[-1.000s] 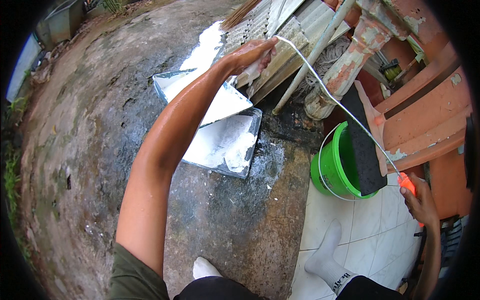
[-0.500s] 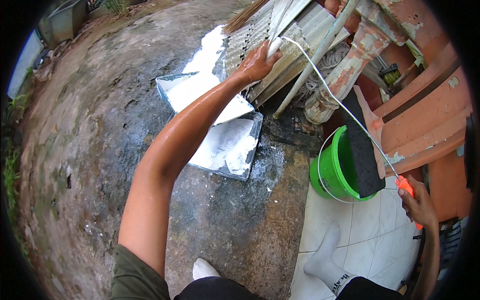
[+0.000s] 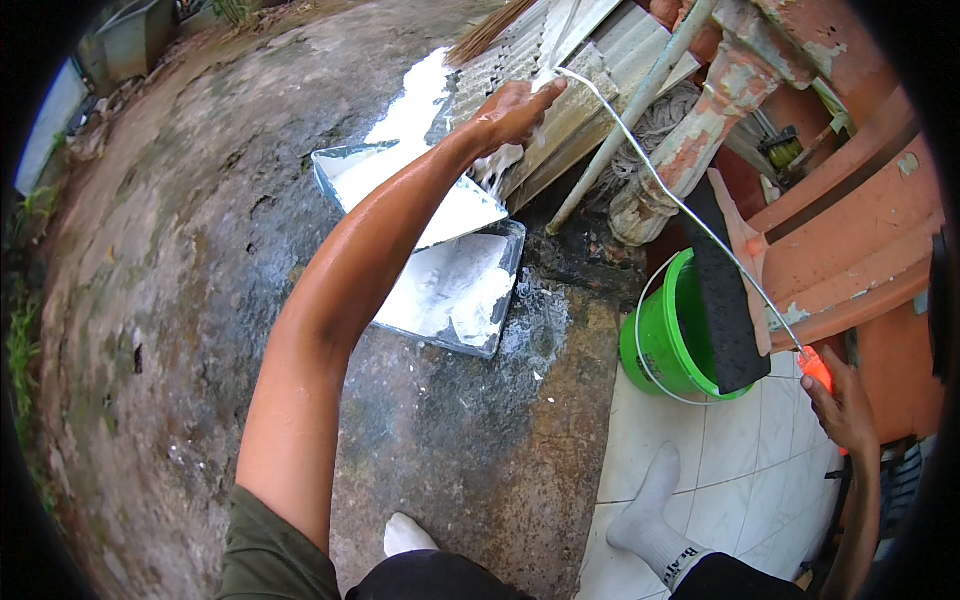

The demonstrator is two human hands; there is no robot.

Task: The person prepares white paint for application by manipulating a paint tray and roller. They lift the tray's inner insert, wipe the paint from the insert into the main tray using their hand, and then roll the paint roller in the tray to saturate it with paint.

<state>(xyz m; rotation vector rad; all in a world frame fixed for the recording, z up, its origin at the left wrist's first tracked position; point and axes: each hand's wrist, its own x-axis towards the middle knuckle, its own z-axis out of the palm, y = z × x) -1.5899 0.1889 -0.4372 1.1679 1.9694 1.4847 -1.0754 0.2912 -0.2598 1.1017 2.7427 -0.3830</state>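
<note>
A paint roller with a long bent metal rod and an orange handle stretches between my hands. My right hand grips the handle at the right. At the other end, my left hand is closed around the roller's white head, which its fingers mostly hide. A thin stream of water falls there, and whitish water drips below the hand. Under my left forearm lie two overlapping paint trays, the upper tray and the lower tray, both coated with white paint.
Corrugated sheets lean beyond my left hand, beside a broom and a pole. A green bucket stands on white tiles, a dark flat piece across it. A peeling baluster rises at right. White paint covers some concrete.
My left hand has shifted slightly at the roller's head, and more whitish water runs off below it. My right hand and the handle have moved slightly.
</note>
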